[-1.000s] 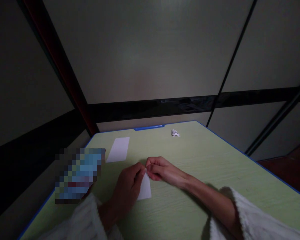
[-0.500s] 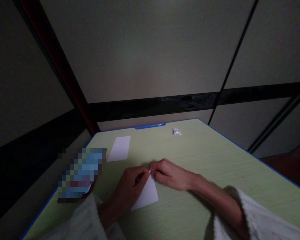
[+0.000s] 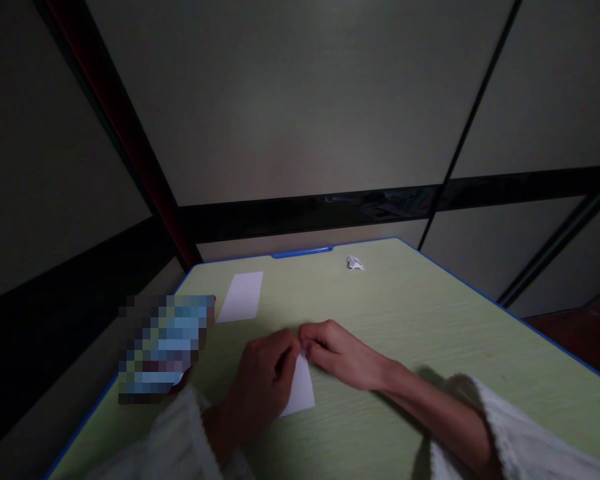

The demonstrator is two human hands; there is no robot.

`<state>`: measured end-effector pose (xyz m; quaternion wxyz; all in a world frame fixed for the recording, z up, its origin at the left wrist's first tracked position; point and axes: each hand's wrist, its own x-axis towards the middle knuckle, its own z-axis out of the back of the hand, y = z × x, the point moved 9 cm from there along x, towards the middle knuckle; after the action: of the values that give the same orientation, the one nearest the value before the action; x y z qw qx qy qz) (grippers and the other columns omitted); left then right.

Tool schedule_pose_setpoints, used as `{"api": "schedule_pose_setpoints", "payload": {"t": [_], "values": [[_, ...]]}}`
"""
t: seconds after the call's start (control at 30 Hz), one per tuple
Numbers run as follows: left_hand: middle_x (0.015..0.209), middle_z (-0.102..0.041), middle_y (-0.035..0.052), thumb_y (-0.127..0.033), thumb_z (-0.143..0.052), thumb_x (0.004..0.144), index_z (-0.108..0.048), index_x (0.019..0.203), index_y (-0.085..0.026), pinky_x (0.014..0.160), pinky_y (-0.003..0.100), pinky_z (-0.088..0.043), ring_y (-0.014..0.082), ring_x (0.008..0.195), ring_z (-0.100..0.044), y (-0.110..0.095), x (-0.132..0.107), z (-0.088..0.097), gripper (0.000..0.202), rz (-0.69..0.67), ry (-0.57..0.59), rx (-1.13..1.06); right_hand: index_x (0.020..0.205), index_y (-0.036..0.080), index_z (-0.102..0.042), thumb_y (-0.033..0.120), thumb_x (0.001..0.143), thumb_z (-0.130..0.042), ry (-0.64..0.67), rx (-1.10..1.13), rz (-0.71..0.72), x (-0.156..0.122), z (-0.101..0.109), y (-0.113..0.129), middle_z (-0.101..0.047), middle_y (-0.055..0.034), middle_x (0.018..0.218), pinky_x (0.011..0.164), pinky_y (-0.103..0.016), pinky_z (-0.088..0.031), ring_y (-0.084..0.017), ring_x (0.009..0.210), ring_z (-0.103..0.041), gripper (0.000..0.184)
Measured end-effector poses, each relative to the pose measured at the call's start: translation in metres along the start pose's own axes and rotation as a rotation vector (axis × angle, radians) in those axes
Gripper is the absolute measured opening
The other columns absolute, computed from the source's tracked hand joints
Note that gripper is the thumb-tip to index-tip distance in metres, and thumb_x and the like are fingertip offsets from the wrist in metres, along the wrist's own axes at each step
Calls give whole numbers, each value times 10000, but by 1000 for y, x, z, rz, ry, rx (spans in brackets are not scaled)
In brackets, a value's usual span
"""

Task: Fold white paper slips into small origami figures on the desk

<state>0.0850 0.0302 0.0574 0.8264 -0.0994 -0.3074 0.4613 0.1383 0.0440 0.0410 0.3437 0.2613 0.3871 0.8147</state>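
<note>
A white sheet of paper lies on the table in front of me, its far end narrowing to where my fingers meet. My left hand is closed in a pinch on that far end and covers the paper's left side. Right beside it, my right hand has its fingers curled and pressed together at the same tip of the paper. The fingertips nearly touch each other, and the bit of paper between them is mostly hidden.
A second white sheet lies farther back on the left. A small folded white paper figure sits near the far edge. At the left is a blurred-out device. The pale green table has a blue rim, with cabinet panels behind it.
My left hand has shifted slightly right over the paper, so less of the sheet shows. My right hand stays almost in place. The view has moved a little.
</note>
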Motion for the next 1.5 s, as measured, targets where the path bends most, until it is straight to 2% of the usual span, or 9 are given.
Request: {"api": "schedule_pose_setpoints", "payload": {"t": [0.3, 0.37, 0.5, 0.67, 0.8, 0.97, 1.27, 1.5], "values": [[514, -457, -9, -111, -328, 740, -434, 573, -168, 473, 213, -323, 107, 471, -447, -12, -6, 6, 206, -163, -93, 91, 530, 151, -340, 49, 653, -323, -44, 301, -82, 1, -3, -4, -300, 54, 507, 441, -164, -224, -53, 485, -274, 161], [522, -463, -11, -123, -326, 752, -439, 582, -166, 480, 212, -324, 105, 480, -448, -9, -5, 7, 209, -133, -89, 50, 530, 151, -345, 52, 663, -319, -19, 347, -77, 1, -3, -3, -303, 55, 499, 433, -167, -218, -53, 473, -267, 168], [518, -453, -25, -177, -342, 764, -431, 570, -169, 482, 204, -319, 103, 498, -438, 5, -1, 6, 214, 40, -68, -99, 566, 149, -363, 123, 732, -337, 13, 288, -56, 1, 0, 0, -306, 56, 520, 442, -169, -219, -50, 474, -264, 169], [486, -357, -59, -247, -382, 751, -406, 553, -169, 432, 188, -273, 83, 463, -359, 20, 1, -7, 214, 196, 13, -393, 580, 152, -353, 157, 766, -335, 21, 201, -33, 0, 4, 0, -304, 60, 523, 458, -168, -228, -46, 473, -272, 187], [480, -306, -74, -262, -412, 729, -403, 553, -168, 408, 181, -234, 72, 445, -309, 24, 1, -19, 200, 247, 103, -537, 580, 151, -357, 133, 762, -333, 15, 150, -5, 0, 5, -2, -285, 59, 527, 466, -166, -235, -49, 483, -263, 184], [486, -333, -67, -256, -417, 726, -416, 546, -162, 426, 188, -243, 78, 464, -326, 25, 0, -17, 203, 259, 83, -508, 569, 149, -357, 108, 742, -337, -10, 106, -12, 1, 4, -1, -302, 54, 530, 471, -166, -240, -54, 504, -288, 178], [503, -399, -45, -219, -399, 738, -410, 526, -165, 482, 206, -287, 98, 500, -397, 17, 0, -6, 219, 168, 18, -296, 565, 151, -350, 96, 736, -319, -74, 135, -70, 1, 2, -3, -307, 56, 515, 460, -167, -235, -48, 477, -287, 182], [496, -377, -56, -247, -419, 730, -429, 554, -162, 451, 193, -270, 87, 481, -361, 24, 0, -12, 196, 260, 31, -446, 574, 151, -352, 107, 754, -325, -25, 39, -5, 2, 5, 0, -306, 59, 512, 467, -165, -237, -46, 477, -289, 188]]}}
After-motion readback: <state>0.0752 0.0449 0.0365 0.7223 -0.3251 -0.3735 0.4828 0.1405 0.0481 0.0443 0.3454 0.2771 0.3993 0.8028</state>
